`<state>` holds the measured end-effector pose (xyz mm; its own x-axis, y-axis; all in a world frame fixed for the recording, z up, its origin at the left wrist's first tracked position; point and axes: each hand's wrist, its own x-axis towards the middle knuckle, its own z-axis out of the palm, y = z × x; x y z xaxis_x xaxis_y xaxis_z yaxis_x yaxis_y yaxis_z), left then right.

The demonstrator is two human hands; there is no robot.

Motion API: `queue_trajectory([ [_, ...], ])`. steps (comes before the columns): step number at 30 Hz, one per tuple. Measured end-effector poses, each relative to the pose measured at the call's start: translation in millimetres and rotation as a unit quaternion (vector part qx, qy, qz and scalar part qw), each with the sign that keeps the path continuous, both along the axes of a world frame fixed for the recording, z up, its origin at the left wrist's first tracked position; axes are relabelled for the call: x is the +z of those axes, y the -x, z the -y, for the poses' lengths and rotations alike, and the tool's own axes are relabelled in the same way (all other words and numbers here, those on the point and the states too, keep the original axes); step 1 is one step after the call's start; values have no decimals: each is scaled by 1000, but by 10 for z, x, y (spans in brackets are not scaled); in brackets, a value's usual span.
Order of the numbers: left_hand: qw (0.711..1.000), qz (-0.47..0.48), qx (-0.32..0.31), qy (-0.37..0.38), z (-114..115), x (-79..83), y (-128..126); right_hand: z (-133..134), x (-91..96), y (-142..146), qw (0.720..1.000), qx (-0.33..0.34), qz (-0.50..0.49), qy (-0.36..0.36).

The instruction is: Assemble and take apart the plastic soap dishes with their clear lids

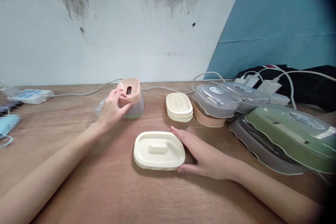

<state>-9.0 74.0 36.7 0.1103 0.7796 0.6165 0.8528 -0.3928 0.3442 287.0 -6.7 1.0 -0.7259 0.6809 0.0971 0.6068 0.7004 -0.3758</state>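
My left hand (111, 108) reaches to a small clear tub (136, 108) with a peach slotted lid (133, 85). Its fingers lie on the lid's left side and the thumb presses the front, gripping it. Near the middle of the table, a cream rounded-rectangular lid (157, 148) with a raised bar lies flat. My right hand (202, 154) spans the right end of this lid, fingertips at the back corner and thumb at the front corner. Behind it stands a short stack of smaller cream lids (179, 106).
At right are stacked grey lids (216, 99), a peach lid (210, 117) beneath, and larger green (294, 133) and dark grey lids (252, 143). White chargers (269, 85) with cables sit behind. A power strip (31, 95) lies far left; its cable runs along the wall.
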Motion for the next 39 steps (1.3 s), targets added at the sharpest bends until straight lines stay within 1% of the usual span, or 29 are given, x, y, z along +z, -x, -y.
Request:
queue_trajectory([
  [7, 997, 49, -46, -38, 42, -24, -6, -4, -5, -10, 1000, -2, 0, 3],
  [10, 993, 79, -56, -66, 88, 6, -1, -3, -1, -1, 1000, -3, -8, 2],
  [12, 987, 102, -88, -89, 169, 47, -1, -4, 4, -3, 1000, -6, -17, 2],
  [14, 978, 103, -151, -96, 300, 66, -2, -12, 7, -15, 1000, -11, -26, 8],
  [16, 968, 83, -224, -75, 458, 30, 3, -28, 5, -32, 999, -12, -31, 18],
  [19, 949, 56, -309, -10, 661, -117, 31, -54, -9, -58, 999, -10, -36, 32],
  [21, 931, 40, -360, 43, 732, -223, 58, -64, -20, -69, 998, -8, -40, 40],
  [23, 912, 26, -396, 106, 754, -293, 73, -67, -28, -76, 998, -6, -42, 41],
  [25, 899, 25, -405, 163, 757, -322, 66, -66, -32, -80, 998, -7, -40, 41],
  [27, 899, 33, -394, 188, 769, -322, 36, -65, -35, -82, 998, -8, -37, 40],
  [32, 922, 22, -326, 209, 864, -285, -63, -67, -46, -78, 999, -10, -30, 32],
  [36, 918, 20, -314, 242, 923, -282, -104, -64, -43, -78, 999, -11, -33, 31],
  [39, 922, 6, -301, 242, 937, -306, -132, -64, -45, -81, 999, -10, -33, 31],
])
